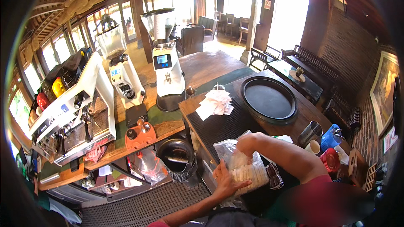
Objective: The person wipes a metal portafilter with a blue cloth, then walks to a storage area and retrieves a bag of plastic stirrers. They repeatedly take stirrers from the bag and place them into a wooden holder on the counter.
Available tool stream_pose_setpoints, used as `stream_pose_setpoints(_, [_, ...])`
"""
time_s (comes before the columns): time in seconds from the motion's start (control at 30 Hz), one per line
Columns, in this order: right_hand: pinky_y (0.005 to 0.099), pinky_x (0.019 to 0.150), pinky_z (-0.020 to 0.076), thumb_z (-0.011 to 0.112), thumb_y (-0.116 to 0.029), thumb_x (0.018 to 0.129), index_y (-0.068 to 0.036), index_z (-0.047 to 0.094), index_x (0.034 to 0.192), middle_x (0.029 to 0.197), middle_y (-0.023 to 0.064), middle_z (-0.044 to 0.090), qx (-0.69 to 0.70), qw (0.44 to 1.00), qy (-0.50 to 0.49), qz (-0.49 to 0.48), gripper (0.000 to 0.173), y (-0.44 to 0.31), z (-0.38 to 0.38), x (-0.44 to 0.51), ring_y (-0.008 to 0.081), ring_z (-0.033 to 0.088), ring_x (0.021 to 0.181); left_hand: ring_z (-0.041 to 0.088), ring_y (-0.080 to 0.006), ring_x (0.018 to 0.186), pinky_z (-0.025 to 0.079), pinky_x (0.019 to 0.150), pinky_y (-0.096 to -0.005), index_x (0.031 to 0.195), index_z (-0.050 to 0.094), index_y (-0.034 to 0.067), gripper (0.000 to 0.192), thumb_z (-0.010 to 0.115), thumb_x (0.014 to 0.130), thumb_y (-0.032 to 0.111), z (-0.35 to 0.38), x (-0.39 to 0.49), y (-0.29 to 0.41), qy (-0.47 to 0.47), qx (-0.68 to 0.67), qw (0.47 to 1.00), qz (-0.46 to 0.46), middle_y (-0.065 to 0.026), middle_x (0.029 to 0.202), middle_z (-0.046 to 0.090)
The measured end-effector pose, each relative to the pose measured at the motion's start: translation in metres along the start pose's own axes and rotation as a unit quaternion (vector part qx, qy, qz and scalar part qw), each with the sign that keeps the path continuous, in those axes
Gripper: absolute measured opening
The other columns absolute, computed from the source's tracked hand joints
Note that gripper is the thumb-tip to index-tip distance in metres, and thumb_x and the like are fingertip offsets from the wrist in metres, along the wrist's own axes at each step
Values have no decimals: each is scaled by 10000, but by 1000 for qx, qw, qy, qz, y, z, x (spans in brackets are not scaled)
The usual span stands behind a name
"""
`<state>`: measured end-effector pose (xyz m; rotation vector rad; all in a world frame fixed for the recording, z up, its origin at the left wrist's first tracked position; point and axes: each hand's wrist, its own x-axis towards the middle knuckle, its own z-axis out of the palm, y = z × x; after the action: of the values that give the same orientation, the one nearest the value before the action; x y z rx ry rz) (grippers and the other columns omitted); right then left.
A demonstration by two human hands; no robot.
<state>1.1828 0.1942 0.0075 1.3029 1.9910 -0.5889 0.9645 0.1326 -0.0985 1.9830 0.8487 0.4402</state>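
Observation:
A clear plastic bag [223,148] filled with a stack of pale flat packets [247,176] sits at the near edge of the counter before me. My left hand [225,178] holds the bag's near left side, with its thumb spread across the front. From the right, my right hand [247,143] reaches down into the bag's mouth. Its fingers are hidden by the hand and the crumpled film, so their grip does not show. Beyond the bag, a loose pile of small white paper packets [216,102] lies on a black rubber bar mat [210,129].
A round black tray [269,97] lies beyond my right arm. To the right stand a metal tumbler [310,132], a blue pitcher [330,137] and red dishes [329,160]. Leftward are an espresso machine [79,110], two coffee grinders [167,66] and a black bin [176,156].

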Motion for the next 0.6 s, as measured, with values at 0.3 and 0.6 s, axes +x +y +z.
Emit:
stream_pose_setpoints(0.3, [387, 825, 580, 832, -194, 717, -84, 806, 979, 982, 97, 780, -187, 982, 36, -4, 285, -47, -5, -11, 262, 749, 948, 231, -469, 1442, 213, 1213, -523, 1540, -28, -142, 1580, 952, 560, 616, -4, 5, -3, -22, 15, 1000, 2, -349, 1497, 215])
stream_pose_setpoints(0.6, [413, 872, 575, 889, -157, 649, -66, 794, 995, 1043, 134, 765, -121, 993, -7, 14, 370, -46, -21, -25, 293, 733, 1016, 241, -464, 1439, 233, 1211, -512, 1537, -1, -145, 1560, 955, 561, 608, -4, 3, -1, -18, 6, 1000, 9, -342, 1494, 220])
